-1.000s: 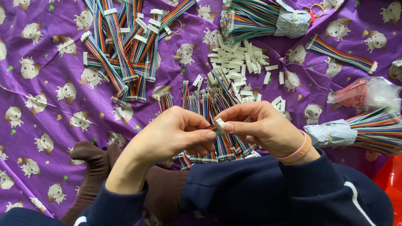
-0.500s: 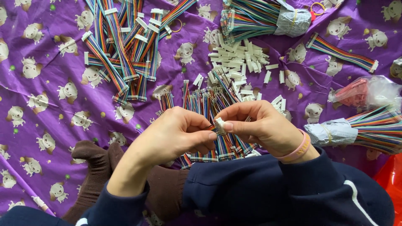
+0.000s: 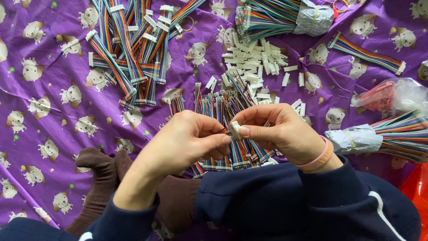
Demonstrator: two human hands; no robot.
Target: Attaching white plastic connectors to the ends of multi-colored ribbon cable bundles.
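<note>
STEP: seating wires in connector, by the look of it | left hand pinching wire ends at connector | right hand gripping connector, mid-frame over loose ribbons | finished cables upper left; spare housings upper centre | NEXT: likely needs steady alignment; firm push

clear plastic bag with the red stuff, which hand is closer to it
Right. The right hand is at centre, left of the clear plastic bag by the cloth's right edge; the left hand lies farther left still.
</note>
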